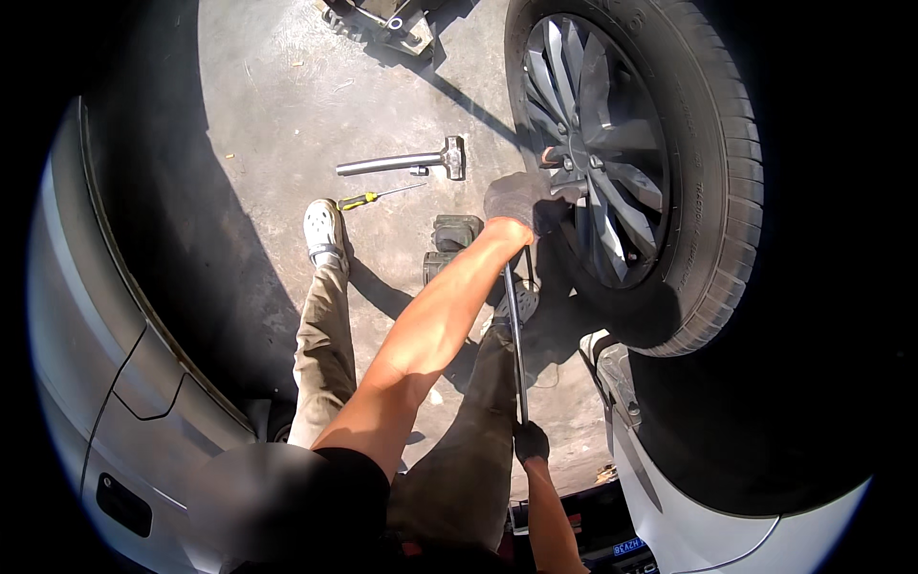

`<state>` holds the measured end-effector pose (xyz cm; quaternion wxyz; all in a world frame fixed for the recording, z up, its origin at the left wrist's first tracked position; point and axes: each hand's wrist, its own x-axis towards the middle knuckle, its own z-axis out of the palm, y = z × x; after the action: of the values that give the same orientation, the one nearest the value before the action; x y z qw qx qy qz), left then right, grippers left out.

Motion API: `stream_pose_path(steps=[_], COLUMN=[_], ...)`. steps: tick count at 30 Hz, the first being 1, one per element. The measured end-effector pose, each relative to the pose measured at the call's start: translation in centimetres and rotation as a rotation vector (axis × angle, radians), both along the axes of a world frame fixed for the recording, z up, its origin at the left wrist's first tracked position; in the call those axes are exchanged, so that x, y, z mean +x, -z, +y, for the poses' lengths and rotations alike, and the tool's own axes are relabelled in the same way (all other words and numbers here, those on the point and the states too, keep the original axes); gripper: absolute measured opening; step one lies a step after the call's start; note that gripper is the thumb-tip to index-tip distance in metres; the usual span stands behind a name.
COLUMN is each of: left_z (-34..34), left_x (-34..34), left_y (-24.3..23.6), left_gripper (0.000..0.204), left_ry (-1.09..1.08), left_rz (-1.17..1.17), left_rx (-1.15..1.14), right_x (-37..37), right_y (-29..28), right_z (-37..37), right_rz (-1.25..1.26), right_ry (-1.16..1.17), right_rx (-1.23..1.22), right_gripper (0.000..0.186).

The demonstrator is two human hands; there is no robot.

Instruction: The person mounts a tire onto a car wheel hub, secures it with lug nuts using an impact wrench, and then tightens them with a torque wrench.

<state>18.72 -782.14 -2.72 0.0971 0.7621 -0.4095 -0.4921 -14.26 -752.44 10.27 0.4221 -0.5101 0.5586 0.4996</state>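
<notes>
A long steel wheel wrench (518,354) reaches from the alloy wheel (593,163) toward me. My left hand (516,203), in a grey work glove, is closed around its head end, beside a dark socket (571,189) close to the hub. Lower down, my right hand (532,442), in a black glove, grips the wrench's near end. The wheel stands upright with its black tyre (712,182). How the socket sits on the nut is partly hidden by my left glove and shadow.
A steel-handled hammer (392,163), a small socket (419,171) and a yellow-green screwdriver (359,201) lie on the concrete. A dark green case-like object (455,234) sits between my feet. A silver car panel (134,383) flanks the left; a white fender (708,517) stands lower right. Metal equipment (392,24) sits at the top.
</notes>
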Motion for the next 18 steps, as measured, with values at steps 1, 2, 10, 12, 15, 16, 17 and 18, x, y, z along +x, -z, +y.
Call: stream_pose_path(steps=[1,2,10,12,15,16,17,18], left_z=[-1.0,-0.3,-7.1,-8.0,-9.4,-9.5,-9.6,-9.1], left_x=[-0.1,-0.2,7.4,7.3,7.5,8.5,8.9,8.5], left_y=[-2.0,-3.6,-1.4,-1.8,-1.8,-0.4,0.8,1.4], left_gripper=[0.052,0.048,0.062,0.062,0.063,0.064,0.065,0.062], left_ry=[-0.002,-0.022,-0.114,-0.067,0.033,0.047,0.063,0.118], left_rz=[-0.039,0.01,0.035,0.067,0.101,0.142,0.186,0.151], left_rx=[0.007,-0.044,-0.006,-0.005,0.022,0.055,0.078,0.029], right_x=[-0.6,-1.4,6.2,6.7,8.5,9.2,9.4,9.6], right_y=[0.0,0.3,-4.2,-6.9,-13.0,-16.4,-18.4,-20.7], right_z=[1.3,2.2,-5.9,-6.3,-8.5,-9.9,-11.1,-12.4], right_rz=[0.081,0.106,0.168,0.212,0.24,0.042,-0.025,-0.088], right_ry=[-0.028,-0.004,0.174,0.227,0.4,0.345,0.343,0.344], right_rx=[0.019,-0.006,-0.249,-0.185,0.057,0.026,-0.004,-0.028], right_gripper=[0.05,0.049,0.055,0.049,0.05,0.043,0.037,0.033])
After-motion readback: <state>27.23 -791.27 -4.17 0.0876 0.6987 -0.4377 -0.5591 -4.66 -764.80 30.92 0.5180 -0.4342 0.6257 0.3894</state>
